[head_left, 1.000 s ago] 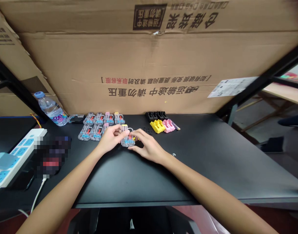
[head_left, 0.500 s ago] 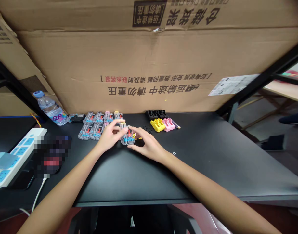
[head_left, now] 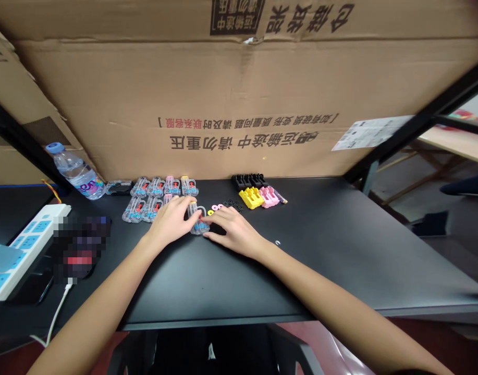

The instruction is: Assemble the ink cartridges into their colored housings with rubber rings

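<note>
A small clear plastic case (head_left: 198, 227) with blue and red parts inside and a yellow piece at its top lies low at the black table, between my hands. My left hand (head_left: 171, 217) is closed on its left side, thumb across the front. From the right, my right hand (head_left: 235, 230) grips its edge with thumb and fingers. Just beyond the case are a yellow ring (head_left: 210, 212), pink rings (head_left: 215, 208) and several black rings (head_left: 234, 203). Similar clear cases (head_left: 134, 209) stand in two rows to the left, partly hidden by my left hand.
At the back are black plastic parts (head_left: 248, 180), yellow parts (head_left: 251, 198) and pink parts (head_left: 269, 197). A water bottle (head_left: 79, 174), power strip (head_left: 29, 245) and blurred phone (head_left: 86, 250) with a cable are on the left. A cardboard wall (head_left: 223, 83) closes the back.
The clear case has come down toward the tabletop and slightly left, with both hands still on it. Pink and yellow rings beyond it now show. The view has shifted slightly.
</note>
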Tool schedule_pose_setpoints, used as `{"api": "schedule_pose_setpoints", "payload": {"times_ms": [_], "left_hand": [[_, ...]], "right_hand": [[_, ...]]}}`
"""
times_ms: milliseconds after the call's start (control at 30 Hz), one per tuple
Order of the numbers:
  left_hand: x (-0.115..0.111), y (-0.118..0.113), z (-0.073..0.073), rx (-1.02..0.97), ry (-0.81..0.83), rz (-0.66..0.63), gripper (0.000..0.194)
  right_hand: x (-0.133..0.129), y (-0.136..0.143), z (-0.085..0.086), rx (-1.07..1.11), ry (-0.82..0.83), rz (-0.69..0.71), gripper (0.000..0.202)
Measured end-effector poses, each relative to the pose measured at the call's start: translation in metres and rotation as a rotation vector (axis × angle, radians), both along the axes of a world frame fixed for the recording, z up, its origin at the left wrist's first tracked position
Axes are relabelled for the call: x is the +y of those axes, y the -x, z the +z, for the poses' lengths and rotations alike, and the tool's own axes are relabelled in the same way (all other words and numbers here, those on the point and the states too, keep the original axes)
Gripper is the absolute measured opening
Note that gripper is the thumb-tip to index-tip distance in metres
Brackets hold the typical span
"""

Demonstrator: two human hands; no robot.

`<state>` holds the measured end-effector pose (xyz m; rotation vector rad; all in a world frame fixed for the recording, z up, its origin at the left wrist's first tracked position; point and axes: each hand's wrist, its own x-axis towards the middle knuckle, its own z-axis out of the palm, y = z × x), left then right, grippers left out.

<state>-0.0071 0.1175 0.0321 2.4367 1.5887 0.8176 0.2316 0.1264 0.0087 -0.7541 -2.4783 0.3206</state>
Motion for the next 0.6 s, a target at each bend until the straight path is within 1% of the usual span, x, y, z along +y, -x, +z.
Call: {"api": "schedule_pose_setpoints", "payload": {"times_ms": [67, 133, 233, 300, 367, 467, 600], "left_hand": [[0.002, 0.002, -0.003, 0.043, -0.041, -0.052, 0.016], [0.004, 0.003, -0.004, 0.058, -0.059, -0.076, 0.016], [0.005, 0.005, -0.001, 0.031, -0.059, -0.085, 0.018], [0.004, 0.006, 0.004, 0.02, -0.055, -0.108, 0.017], [0.002, 0.006, 0.008, 0.03, -0.05, -0.156, 0.015], [-0.001, 0.004, 0.01, 0.072, -0.036, -0.239, 0.013], [-0.002, 0.002, 0.007, 0.082, 0.004, -0.299, 0.017]], "right_hand": [[0.0, 0.0, 0.001, -0.008, -0.006, 0.001, 0.017], [-0.001, 0.001, 0.002, 0.006, -0.006, 0.004, 0.014], [-0.001, 0.004, 0.003, 0.039, 0.003, -0.002, 0.014], [0.002, 0.004, 0.003, 0.059, 0.004, -0.04, 0.016], [0.01, -0.001, 0.003, 0.085, -0.007, -0.111, 0.017], [0.03, -0.022, 0.006, 0.123, -0.052, -0.243, 0.017], [0.056, -0.06, 0.012, 0.118, -0.143, -0.518, 0.019]]}}
